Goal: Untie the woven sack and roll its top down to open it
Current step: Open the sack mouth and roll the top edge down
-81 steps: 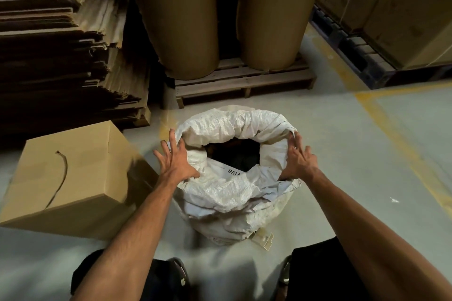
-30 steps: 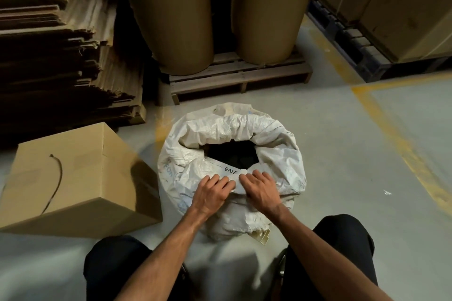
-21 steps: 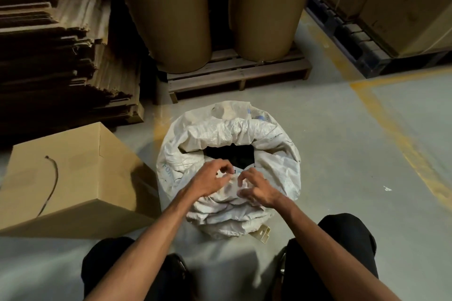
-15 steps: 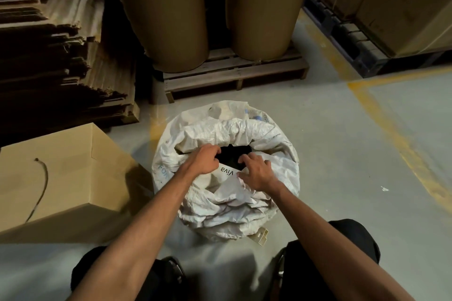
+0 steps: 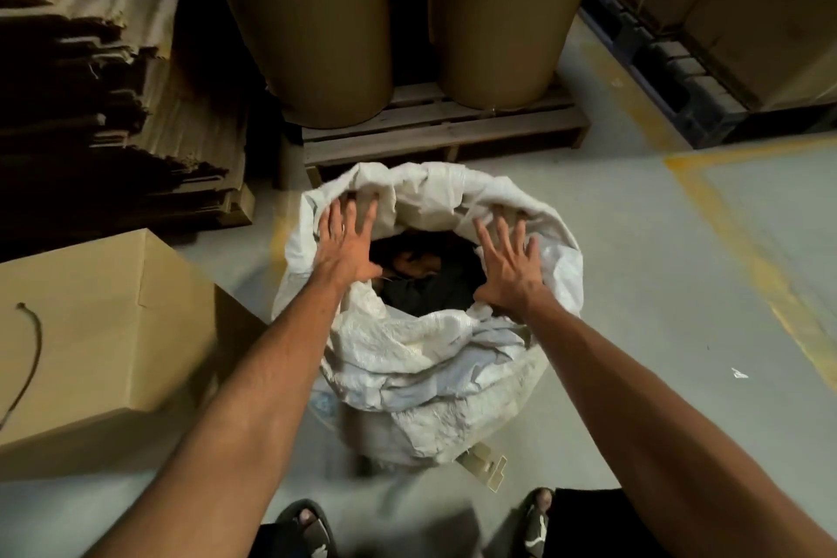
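A white woven sack [image 5: 435, 372] stands on the concrete floor in front of me, its mouth wide and its top bunched into a thick rolled rim. Dark contents [image 5: 425, 281] show inside the opening. My left hand [image 5: 346, 240] lies flat with fingers spread on the far-left inner wall of the rim. My right hand [image 5: 509, 261] is spread the same way against the right side of the rim. Neither hand pinches the fabric; both press on it.
A closed cardboard box [image 5: 104, 340] with a loose cord [image 5: 27, 353] on top stands at the left. Two large brown paper rolls [image 5: 317, 23] on a wooden pallet [image 5: 444, 127] are just behind the sack. Stacked flat cardboard [image 5: 90, 82] fills the far left. My sandalled feet [image 5: 308, 530] are below.
Both hands left the near rim, where they were gripping and folding fabric, and moved apart to the far left and right sides. The mouth is now wider.
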Action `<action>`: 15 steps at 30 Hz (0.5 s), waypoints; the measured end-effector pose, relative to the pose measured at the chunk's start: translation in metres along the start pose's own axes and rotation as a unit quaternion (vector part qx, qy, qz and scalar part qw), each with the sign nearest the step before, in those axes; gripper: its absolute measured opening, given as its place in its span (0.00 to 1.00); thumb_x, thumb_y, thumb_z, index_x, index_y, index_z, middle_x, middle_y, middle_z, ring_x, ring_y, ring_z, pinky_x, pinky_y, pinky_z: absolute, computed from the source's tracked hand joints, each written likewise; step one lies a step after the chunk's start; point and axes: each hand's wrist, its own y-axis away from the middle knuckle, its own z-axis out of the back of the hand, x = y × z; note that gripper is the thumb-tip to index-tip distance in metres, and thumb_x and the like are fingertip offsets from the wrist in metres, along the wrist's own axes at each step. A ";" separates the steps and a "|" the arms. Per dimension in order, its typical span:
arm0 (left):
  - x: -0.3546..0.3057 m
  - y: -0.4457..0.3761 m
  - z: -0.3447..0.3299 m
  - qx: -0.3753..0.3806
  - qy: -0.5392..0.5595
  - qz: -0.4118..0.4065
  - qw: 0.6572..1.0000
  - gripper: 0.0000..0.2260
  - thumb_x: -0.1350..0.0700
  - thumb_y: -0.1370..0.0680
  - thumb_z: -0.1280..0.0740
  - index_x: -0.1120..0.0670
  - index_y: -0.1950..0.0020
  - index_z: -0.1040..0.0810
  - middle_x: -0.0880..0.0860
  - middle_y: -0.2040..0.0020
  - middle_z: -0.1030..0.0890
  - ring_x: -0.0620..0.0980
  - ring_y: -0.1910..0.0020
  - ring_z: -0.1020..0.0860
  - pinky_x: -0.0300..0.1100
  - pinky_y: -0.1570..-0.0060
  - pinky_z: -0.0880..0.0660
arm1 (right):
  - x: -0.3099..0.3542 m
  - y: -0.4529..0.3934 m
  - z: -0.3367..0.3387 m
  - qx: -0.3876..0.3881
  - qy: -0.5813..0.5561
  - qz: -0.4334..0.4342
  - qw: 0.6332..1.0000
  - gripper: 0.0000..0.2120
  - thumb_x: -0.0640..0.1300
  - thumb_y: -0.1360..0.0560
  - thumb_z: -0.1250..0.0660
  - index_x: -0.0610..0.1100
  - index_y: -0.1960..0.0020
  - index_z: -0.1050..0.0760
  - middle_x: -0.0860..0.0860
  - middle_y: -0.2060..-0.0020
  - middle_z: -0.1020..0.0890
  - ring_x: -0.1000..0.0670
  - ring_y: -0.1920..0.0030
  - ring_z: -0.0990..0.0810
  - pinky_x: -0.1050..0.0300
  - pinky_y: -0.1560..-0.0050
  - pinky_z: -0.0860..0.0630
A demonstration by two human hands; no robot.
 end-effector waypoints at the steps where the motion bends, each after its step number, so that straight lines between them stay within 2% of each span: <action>1: 0.004 -0.002 -0.007 0.048 0.021 0.002 0.999 0.57 0.36 0.29 0.28 0.48 0.21 0.71 0.61 0.18 0.60 0.64 0.21 0.63 0.60 0.23 0.61 | -0.002 0.003 -0.010 0.030 0.002 0.003 1.000 0.61 0.56 0.32 0.26 0.53 0.17 0.68 0.42 0.17 0.62 0.33 0.18 0.62 0.32 0.20 0.55; 3: 0.010 -0.002 -0.017 0.120 0.064 0.003 0.991 0.56 0.40 0.28 0.27 0.46 0.21 0.70 0.60 0.18 0.59 0.62 0.20 0.61 0.60 0.23 0.59 | -0.005 0.013 -0.029 0.072 -0.029 0.003 0.997 0.60 0.59 0.31 0.26 0.55 0.17 0.68 0.41 0.17 0.62 0.34 0.18 0.62 0.34 0.20 0.56; 4: 0.011 -0.001 -0.019 0.112 0.066 -0.002 0.992 0.55 0.39 0.28 0.27 0.45 0.20 0.69 0.61 0.18 0.58 0.63 0.20 0.60 0.59 0.23 0.59 | -0.006 0.016 -0.036 0.069 -0.041 0.003 0.997 0.62 0.60 0.32 0.25 0.56 0.17 0.68 0.41 0.17 0.63 0.33 0.18 0.61 0.34 0.21 0.56; 7: 0.008 0.005 -0.013 -0.021 0.044 0.003 0.999 0.57 0.30 0.30 0.31 0.44 0.22 0.72 0.64 0.19 0.58 0.64 0.20 0.59 0.60 0.23 0.60 | -0.005 0.009 -0.034 0.016 -0.051 0.000 0.999 0.66 0.60 0.35 0.22 0.56 0.18 0.69 0.41 0.17 0.62 0.33 0.18 0.60 0.34 0.21 0.55; 9: 0.009 0.005 -0.007 -0.077 0.027 0.013 0.997 0.62 0.28 0.35 0.29 0.45 0.22 0.73 0.66 0.19 0.58 0.65 0.20 0.59 0.60 0.24 0.62 | -0.007 -0.003 -0.022 -0.019 -0.057 0.006 0.998 0.66 0.59 0.36 0.22 0.55 0.17 0.69 0.42 0.17 0.60 0.34 0.18 0.60 0.33 0.21 0.54; 12: 0.022 0.000 0.002 -0.088 -0.006 0.011 0.996 0.67 0.31 0.40 0.23 0.48 0.20 0.69 0.65 0.19 0.56 0.66 0.20 0.59 0.59 0.25 0.63 | -0.020 -0.018 -0.001 -0.070 -0.048 0.024 0.996 0.61 0.56 0.32 0.25 0.55 0.17 0.66 0.44 0.16 0.59 0.35 0.18 0.62 0.31 0.22 0.53; 14: 0.038 -0.007 0.010 -0.096 -0.051 0.006 0.994 0.65 0.34 0.38 0.23 0.49 0.20 0.68 0.64 0.19 0.55 0.65 0.20 0.57 0.59 0.24 0.63 | -0.037 -0.027 0.008 -0.105 -0.028 0.041 0.993 0.56 0.60 0.29 0.29 0.55 0.16 0.65 0.45 0.16 0.60 0.37 0.18 0.64 0.31 0.22 0.53; 15: 0.048 -0.011 0.015 -0.097 -0.083 0.006 0.992 0.64 0.36 0.36 0.23 0.49 0.20 0.68 0.64 0.19 0.54 0.64 0.20 0.57 0.58 0.24 0.62 | -0.047 -0.032 0.013 -0.108 -0.013 0.044 0.993 0.57 0.63 0.30 0.29 0.55 0.16 0.65 0.46 0.16 0.62 0.37 0.18 0.64 0.31 0.22 0.53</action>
